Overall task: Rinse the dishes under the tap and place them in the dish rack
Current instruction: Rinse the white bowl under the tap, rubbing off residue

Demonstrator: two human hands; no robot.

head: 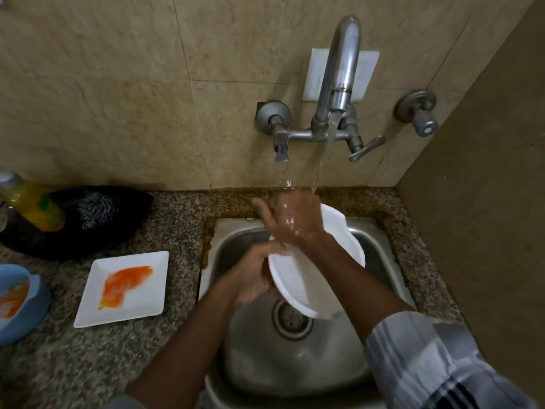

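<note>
A white plate (pixel 298 286) is held tilted over the steel sink (pixel 298 358). My left hand (pixel 253 276) grips its near-left rim. My right hand (pixel 292 218) lies across the plate's upper face with the fingers spread, and the water stream from the tap (pixel 339 66) falls on it. On the counter to the left rests a white square plate (pixel 147 299) smeared with orange sauce. A blue bowl (pixel 20 302) with orange residue sits at the left edge. No dish rack shows in this view.
A yellow soap bottle (pixel 32 202) and a steel scrubber (pixel 95 209) lie on a dark tray (pixel 76 228) at the back left. Two tap handles (pixel 280 143) (pixel 365 147) and a wall valve (pixel 418 113) stick out above the sink. A brown wall (pixel 483 187) closes the right side.
</note>
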